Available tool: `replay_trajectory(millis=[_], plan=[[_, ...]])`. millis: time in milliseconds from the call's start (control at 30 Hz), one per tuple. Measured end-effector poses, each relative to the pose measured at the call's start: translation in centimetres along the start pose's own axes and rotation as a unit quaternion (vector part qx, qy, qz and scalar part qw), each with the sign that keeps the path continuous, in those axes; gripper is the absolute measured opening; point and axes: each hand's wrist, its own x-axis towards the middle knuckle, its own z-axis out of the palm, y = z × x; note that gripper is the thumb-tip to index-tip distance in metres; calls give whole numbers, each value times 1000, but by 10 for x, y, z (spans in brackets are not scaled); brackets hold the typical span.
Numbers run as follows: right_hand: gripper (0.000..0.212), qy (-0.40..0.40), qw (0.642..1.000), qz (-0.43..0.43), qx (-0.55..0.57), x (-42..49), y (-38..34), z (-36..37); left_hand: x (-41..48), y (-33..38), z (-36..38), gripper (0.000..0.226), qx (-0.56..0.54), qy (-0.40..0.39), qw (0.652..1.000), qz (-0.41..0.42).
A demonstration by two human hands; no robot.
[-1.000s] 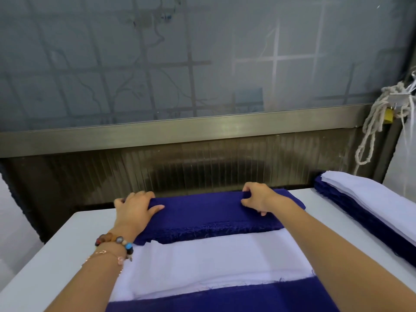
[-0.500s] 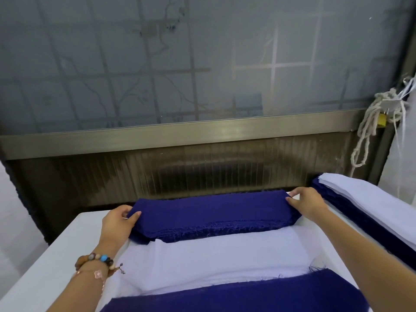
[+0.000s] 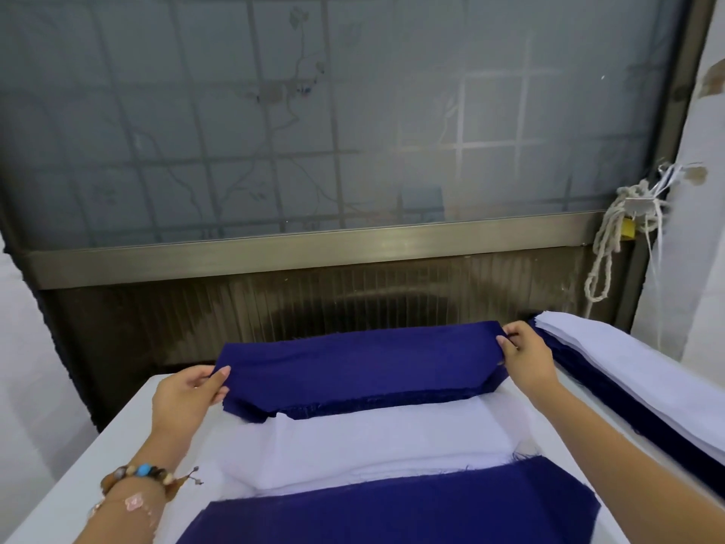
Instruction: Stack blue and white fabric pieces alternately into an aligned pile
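Observation:
A dark blue fabric piece [image 3: 361, 361] is lifted off the far blue stack [image 3: 376, 404] and stretched between both hands. My left hand [image 3: 184, 398] pinches its left end; my right hand [image 3: 525, 357] pinches its right end. Below it lies white fabric [image 3: 392, 437] across the middle of the table. Another blue fabric piece [image 3: 392, 508] lies nearest to me, over the white one's near edge.
On the right edge of the white table [image 3: 98, 477] runs a long pile of blue and white fabric [image 3: 627, 367]. A dark ribbed panel and a frosted window [image 3: 314, 131] stand behind the table. A knotted rope [image 3: 612, 245] hangs at the right.
Both hands slid outward from the top of the far blue stack to its ends. They now pinch the top blue piece, which has risen off the stack.

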Motion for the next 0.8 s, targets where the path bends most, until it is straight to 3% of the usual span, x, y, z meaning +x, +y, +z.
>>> replay_trajectory(millis=[233, 400, 567, 800], plan=[[5, -13, 998, 48, 35, -59, 27, -35, -58, -7, -34, 12, -42, -50, 997, -46], [8, -8, 998, 54, 22, -92, 40, -43, -91, -27, -44, 9, -119, -44, 987, -99], [10, 14, 999, 27, 22, -106, 34, -46, -106, -28, -52, 23, -161, -45, 984, -69], [12, 57, 998, -14, 30, -125, 39, -60, -113, -36, -57, 36, -118, -97, 987, -43]])
